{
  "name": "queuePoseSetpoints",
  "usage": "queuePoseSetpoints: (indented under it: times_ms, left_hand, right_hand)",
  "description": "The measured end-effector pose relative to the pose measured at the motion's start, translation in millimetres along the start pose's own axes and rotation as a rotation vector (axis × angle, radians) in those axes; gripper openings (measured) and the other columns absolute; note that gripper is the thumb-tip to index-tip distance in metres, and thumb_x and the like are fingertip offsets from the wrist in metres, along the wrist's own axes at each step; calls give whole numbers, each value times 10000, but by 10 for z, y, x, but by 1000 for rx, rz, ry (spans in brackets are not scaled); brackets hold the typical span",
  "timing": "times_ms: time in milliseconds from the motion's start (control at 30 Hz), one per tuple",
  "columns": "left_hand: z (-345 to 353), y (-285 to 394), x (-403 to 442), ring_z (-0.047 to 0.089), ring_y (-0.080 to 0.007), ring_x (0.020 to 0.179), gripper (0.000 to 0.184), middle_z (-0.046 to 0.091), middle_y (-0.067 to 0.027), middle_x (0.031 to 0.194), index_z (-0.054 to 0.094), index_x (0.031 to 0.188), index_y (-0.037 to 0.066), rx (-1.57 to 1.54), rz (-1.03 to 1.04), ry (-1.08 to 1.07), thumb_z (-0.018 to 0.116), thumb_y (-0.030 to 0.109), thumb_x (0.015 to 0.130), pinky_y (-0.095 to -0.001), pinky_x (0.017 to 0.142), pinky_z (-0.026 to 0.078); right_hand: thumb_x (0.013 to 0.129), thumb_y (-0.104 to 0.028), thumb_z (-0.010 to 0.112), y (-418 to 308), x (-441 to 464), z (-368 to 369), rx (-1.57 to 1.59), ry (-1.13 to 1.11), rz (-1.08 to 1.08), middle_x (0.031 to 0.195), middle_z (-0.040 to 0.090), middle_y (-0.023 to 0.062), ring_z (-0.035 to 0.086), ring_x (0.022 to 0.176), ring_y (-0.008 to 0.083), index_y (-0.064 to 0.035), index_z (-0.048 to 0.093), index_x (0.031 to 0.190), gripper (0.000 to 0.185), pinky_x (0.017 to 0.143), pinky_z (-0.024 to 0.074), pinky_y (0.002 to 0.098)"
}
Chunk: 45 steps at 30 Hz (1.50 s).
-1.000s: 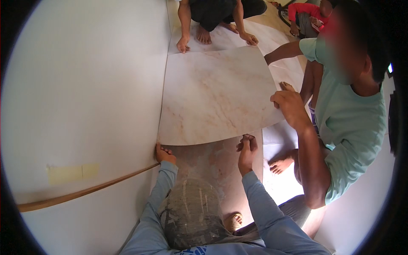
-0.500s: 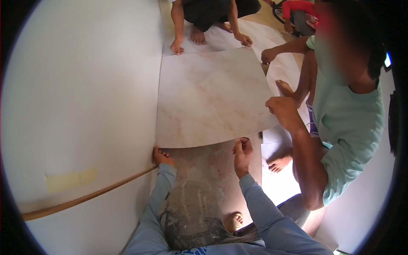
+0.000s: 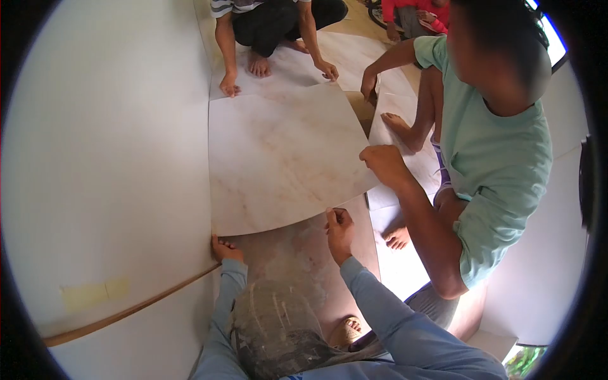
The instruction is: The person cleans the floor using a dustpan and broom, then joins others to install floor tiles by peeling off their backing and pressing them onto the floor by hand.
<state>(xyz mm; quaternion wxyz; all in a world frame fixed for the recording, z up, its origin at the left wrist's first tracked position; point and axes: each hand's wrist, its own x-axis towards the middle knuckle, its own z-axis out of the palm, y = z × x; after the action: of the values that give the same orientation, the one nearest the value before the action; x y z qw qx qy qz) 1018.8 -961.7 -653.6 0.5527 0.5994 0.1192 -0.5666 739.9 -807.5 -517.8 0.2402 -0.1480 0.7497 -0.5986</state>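
A large pale sheet with a brownish marble pattern (image 3: 285,152) is held flat above the floor against the white wall. My left hand (image 3: 228,249) is closed at its near left corner, beside the wall, with the thumb up. The near edge, toward the right, is pinched between the thumb and fingers of my right hand (image 3: 340,232). One co-worker's hand (image 3: 382,163) grips the right edge. Across from me, another person's hands (image 3: 230,84) hold the far corners.
Along the left runs the white wall (image 3: 114,158) with a wooden strip (image 3: 136,311) low down. Bare, stained floor (image 3: 304,253) lies under the near edge. More marbled sheets (image 3: 380,76) cover the floor beyond. A co-worker in a green shirt (image 3: 500,183) crouches at the right.
My view has turned a little to the right, so the sheet and hands sit further left. The green-shirted co-worker's far hand has moved away from the sheet's edge. My grip looks the same.
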Motion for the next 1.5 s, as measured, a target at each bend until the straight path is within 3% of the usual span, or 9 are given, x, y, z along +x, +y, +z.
queuePoseSetpoints:
  times_ms: [733,833,1133,1233,1333,1433,1500]
  left_hand:
    - [52,90,-173,322,-108,447,395,373,41,574,403,662,181,-6,30,-3,681,343,892,-270,380,290]
    - [42,85,-148,321,-110,446,399,375,40,575,397,661,183,-2,26,-2,681,345,890,-269,380,290]
    - [105,107,-309,331,-112,470,369,382,31,580,418,683,162,-24,39,-2,657,329,909,-271,406,309]
    - [57,98,-213,326,-114,479,358,375,28,595,417,694,155,-39,41,-8,649,316,914,-275,407,309]
    - [56,86,-179,312,-117,478,355,374,25,614,410,699,152,-37,37,13,651,300,913,-280,407,306]
    - [89,63,-224,303,-120,477,363,381,22,613,402,693,155,-23,6,38,648,302,915,-287,421,307]
    - [72,98,-227,308,-122,478,371,389,19,592,398,683,164,23,-1,32,630,324,924,-298,451,316]
  right_hand:
    - [919,-285,650,370,134,-66,16,40,41,742,583,36,556,566,114,11,619,938,298,454,404,253]
    - [913,-251,660,367,146,-66,-22,38,15,739,625,73,572,591,133,37,631,917,289,521,465,286]
    - [924,-235,644,154,174,-76,-37,56,58,740,629,70,565,582,131,42,632,925,277,527,474,282]
    - [926,-279,637,214,203,-63,-34,65,28,735,590,51,580,561,120,16,627,931,296,441,409,253]
    - [921,-282,642,220,224,-91,-60,53,38,738,590,42,578,566,114,11,627,942,294,440,408,253]
    - [914,-285,650,281,267,-101,-88,65,4,734,589,34,576,564,110,0,632,934,286,441,407,251]
    - [920,-247,648,223,241,-98,-34,67,40,743,616,46,564,575,120,18,636,921,265,505,454,273]
